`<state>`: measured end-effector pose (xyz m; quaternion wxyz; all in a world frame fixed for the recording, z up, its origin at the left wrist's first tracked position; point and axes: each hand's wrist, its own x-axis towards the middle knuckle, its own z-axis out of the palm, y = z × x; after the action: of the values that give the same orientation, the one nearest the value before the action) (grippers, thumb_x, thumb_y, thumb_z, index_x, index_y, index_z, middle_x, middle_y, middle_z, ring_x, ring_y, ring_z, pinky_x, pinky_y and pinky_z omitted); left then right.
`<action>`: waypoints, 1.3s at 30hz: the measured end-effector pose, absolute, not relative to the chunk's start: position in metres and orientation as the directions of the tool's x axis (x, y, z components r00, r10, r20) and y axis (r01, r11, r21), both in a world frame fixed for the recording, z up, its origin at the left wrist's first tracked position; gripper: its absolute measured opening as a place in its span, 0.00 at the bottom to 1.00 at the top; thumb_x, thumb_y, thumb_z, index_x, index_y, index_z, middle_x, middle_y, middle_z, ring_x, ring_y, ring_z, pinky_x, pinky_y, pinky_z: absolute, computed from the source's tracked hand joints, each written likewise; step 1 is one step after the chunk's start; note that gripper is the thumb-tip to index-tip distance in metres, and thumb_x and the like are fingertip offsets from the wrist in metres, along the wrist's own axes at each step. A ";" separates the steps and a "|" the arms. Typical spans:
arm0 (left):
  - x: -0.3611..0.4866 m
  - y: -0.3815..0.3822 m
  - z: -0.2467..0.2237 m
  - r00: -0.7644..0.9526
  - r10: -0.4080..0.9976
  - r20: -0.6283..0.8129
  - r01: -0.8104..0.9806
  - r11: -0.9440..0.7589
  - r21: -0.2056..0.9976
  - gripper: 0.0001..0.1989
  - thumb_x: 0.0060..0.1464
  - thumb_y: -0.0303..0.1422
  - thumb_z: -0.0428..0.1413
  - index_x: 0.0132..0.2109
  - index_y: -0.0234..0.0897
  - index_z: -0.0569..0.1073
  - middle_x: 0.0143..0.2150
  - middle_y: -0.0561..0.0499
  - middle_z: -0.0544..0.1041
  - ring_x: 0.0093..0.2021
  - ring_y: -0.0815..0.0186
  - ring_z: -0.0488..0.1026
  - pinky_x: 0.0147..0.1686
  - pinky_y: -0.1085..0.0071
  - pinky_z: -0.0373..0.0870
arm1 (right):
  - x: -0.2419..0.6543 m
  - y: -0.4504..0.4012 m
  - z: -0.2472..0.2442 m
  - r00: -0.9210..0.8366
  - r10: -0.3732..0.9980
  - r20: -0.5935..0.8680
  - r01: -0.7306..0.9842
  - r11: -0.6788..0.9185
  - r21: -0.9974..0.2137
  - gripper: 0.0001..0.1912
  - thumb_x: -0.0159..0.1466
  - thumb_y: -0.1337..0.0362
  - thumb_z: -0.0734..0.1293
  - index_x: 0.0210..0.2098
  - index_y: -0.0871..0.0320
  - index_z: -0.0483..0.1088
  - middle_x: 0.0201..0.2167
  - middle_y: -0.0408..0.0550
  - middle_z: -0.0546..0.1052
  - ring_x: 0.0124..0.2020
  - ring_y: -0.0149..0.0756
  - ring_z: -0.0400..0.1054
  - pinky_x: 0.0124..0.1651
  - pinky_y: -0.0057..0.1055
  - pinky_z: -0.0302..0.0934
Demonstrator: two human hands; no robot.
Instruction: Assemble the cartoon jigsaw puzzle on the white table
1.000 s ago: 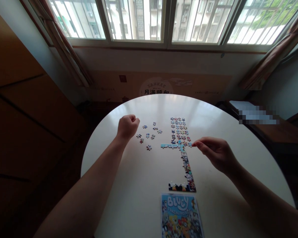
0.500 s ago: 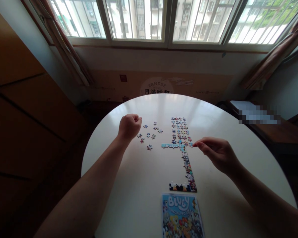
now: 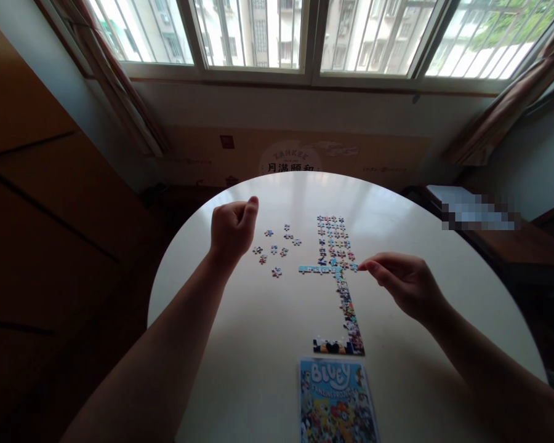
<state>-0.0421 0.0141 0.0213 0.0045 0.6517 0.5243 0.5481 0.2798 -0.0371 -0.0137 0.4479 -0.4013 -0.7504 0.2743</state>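
Note:
My left hand (image 3: 233,227) is closed in a fist above the table's left side, thumb on top; whatever it may hold is hidden. Several loose puzzle pieces (image 3: 274,249) lie to its right. My right hand (image 3: 404,283) pinches a small light-blue puzzle piece (image 3: 353,267) at its fingertips, by the lower right end of the rows of separate puzzle pieces (image 3: 332,237). Below those rows runs a joined light-blue strip (image 3: 318,269), meeting a joined right-hand edge (image 3: 348,307) that goes down to a dark bottom corner section (image 3: 332,347).
The round white table (image 3: 258,332) carries everything. A colourful picture sheet marked "Bluey" (image 3: 337,400) lies at the near side, just below the joined section. Beyond the table are a cardboard panel (image 3: 351,157) and barred windows; a brown side table (image 3: 530,246) stands at the right.
My left fist has risen slightly and turned, so its thumb now points up. My right hand stays at nearly the same spot with the piece. The whole view has shifted a little.

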 end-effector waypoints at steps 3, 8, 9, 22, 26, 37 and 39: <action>-0.043 0.017 0.017 -0.180 0.709 0.682 0.655 -0.431 0.620 0.26 0.64 0.39 0.47 0.18 0.41 0.51 0.16 0.58 0.47 0.18 0.71 0.48 0.22 0.65 0.43 | 0.279 -0.037 -0.014 -0.282 0.849 0.447 0.358 0.525 -0.772 0.11 0.67 0.59 0.69 0.33 0.56 0.81 0.23 0.45 0.76 0.22 0.29 0.65 0.23 0.25 0.58; -0.043 0.021 0.012 -0.178 0.738 0.650 0.598 -0.444 0.668 0.20 0.60 0.33 0.45 0.19 0.40 0.56 0.17 0.56 0.53 0.20 0.69 0.54 0.23 0.66 0.48 | 0.279 -0.038 -0.013 -0.297 0.841 0.451 0.355 0.536 -0.766 0.10 0.67 0.60 0.68 0.33 0.56 0.81 0.23 0.44 0.77 0.22 0.28 0.65 0.24 0.25 0.58; -0.043 0.021 0.012 -0.165 0.739 0.653 0.592 -0.455 0.665 0.19 0.58 0.32 0.45 0.19 0.40 0.57 0.17 0.55 0.54 0.20 0.69 0.55 0.23 0.66 0.49 | 0.279 -0.037 -0.013 -0.300 0.840 0.452 0.355 0.538 -0.765 0.10 0.67 0.60 0.68 0.34 0.56 0.81 0.23 0.44 0.77 0.22 0.28 0.66 0.24 0.24 0.58; -0.045 0.017 0.019 -0.100 0.753 0.650 0.587 -0.483 0.650 0.11 0.47 0.26 0.44 0.20 0.41 0.55 0.19 0.55 0.52 0.23 0.66 0.53 0.25 0.64 0.47 | 0.279 -0.037 -0.015 -0.295 0.851 0.434 0.370 0.521 -0.769 0.12 0.67 0.58 0.68 0.34 0.57 0.81 0.24 0.46 0.78 0.22 0.29 0.66 0.24 0.25 0.59; -0.044 0.017 0.020 -0.093 0.761 0.642 0.645 -0.445 0.621 0.11 0.46 0.25 0.45 0.19 0.40 0.57 0.19 0.55 0.56 0.23 0.67 0.57 0.26 0.65 0.52 | 0.279 -0.037 -0.015 -0.293 0.853 0.433 0.370 0.518 -0.771 0.11 0.67 0.58 0.68 0.34 0.56 0.81 0.24 0.46 0.78 0.23 0.29 0.66 0.24 0.25 0.60; -0.046 0.016 0.024 0.027 0.747 0.664 0.713 -0.480 0.511 0.11 0.45 0.22 0.45 0.20 0.38 0.61 0.21 0.53 0.64 0.25 0.67 0.63 0.28 0.68 0.58 | 0.279 -0.040 -0.013 -0.290 0.861 0.419 0.372 0.504 -0.779 0.11 0.67 0.58 0.68 0.34 0.56 0.81 0.23 0.45 0.77 0.23 0.29 0.66 0.25 0.24 0.60; -0.047 0.017 0.023 0.032 0.744 0.667 0.709 -0.488 0.510 0.11 0.42 0.21 0.44 0.19 0.38 0.62 0.20 0.54 0.64 0.24 0.68 0.63 0.27 0.68 0.58 | 0.279 -0.041 -0.012 -0.285 0.863 0.417 0.376 0.501 -0.780 0.12 0.67 0.58 0.68 0.33 0.56 0.81 0.23 0.46 0.77 0.23 0.29 0.66 0.25 0.25 0.60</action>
<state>-0.0470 0.0165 0.0231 0.0187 0.7182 0.5057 0.4776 0.2789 -0.0405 -0.0116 0.4326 -0.4125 -0.7506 0.2815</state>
